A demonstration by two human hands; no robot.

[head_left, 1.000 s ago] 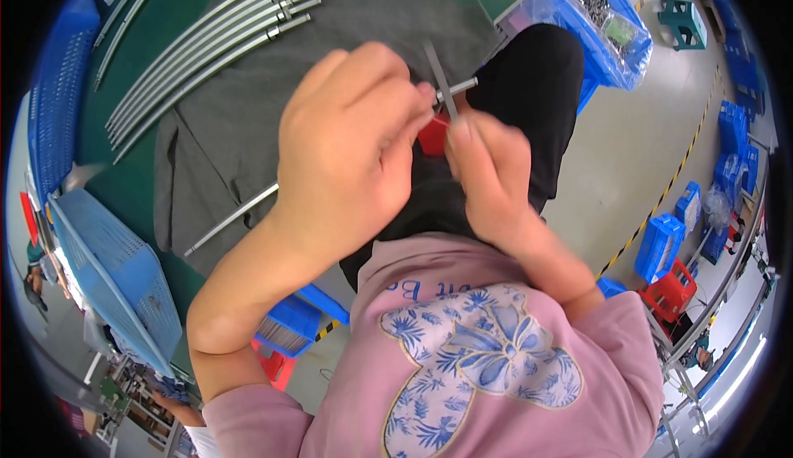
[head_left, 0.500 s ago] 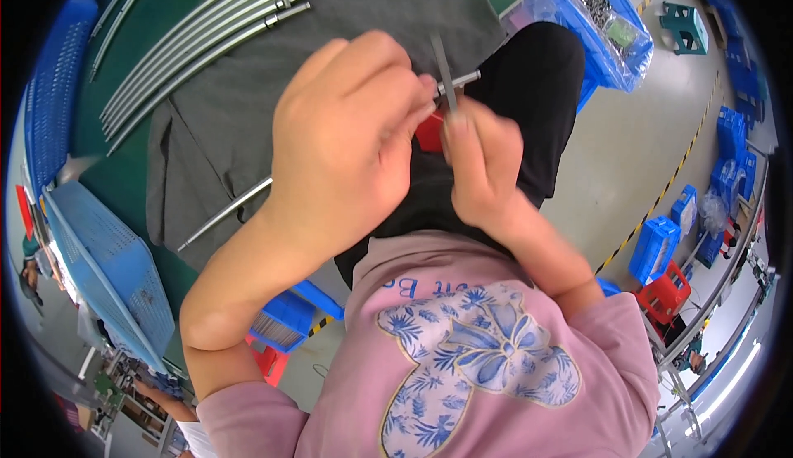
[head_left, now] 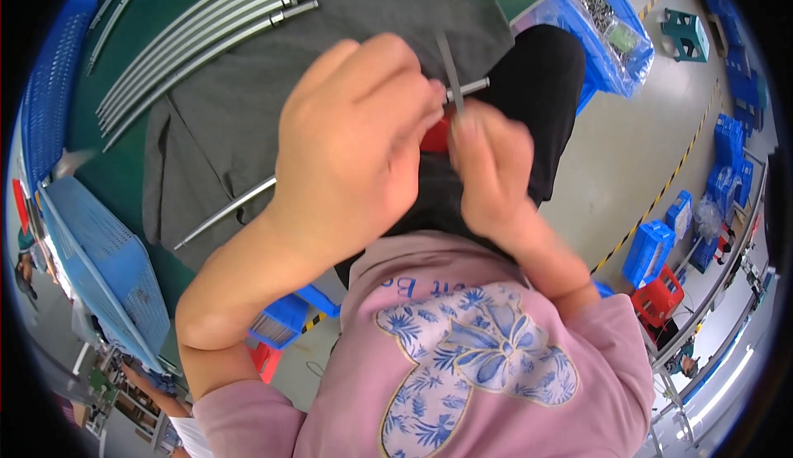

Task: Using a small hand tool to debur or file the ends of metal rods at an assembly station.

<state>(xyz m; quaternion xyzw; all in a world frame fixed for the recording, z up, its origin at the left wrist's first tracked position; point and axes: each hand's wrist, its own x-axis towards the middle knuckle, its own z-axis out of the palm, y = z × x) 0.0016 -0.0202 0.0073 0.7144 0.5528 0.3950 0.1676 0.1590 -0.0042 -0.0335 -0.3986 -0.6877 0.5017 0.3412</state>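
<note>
My left hand [head_left: 351, 132] is closed around a thin silver metal rod [head_left: 472, 88]. One end of that rod sticks out past my fingertips to the right, and its long tapered part [head_left: 225, 213] shows beyond my left wrist over the grey cloth. In my right hand [head_left: 496, 165], thumb and fingers pinch a narrow flat grey strip, which looks like a file [head_left: 450, 66]. It crosses the rod near the rod's right end and seems to touch it. Fingers of both hands are slightly blurred. Something red [head_left: 436, 136] shows between the hands; its kind is unclear.
Several silver rods [head_left: 206, 41] lie side by side on the green table [head_left: 124, 148], partly on a grey cloth [head_left: 396, 12]. A blue basket [head_left: 107, 260] stands at the left. Beyond my knee is a blue bin [head_left: 570, 24] with small metal parts in plastic.
Both hands, with the rod and the file, have shifted slightly right in the picture. The file still crosses the rod, and both grips look unchanged.
</note>
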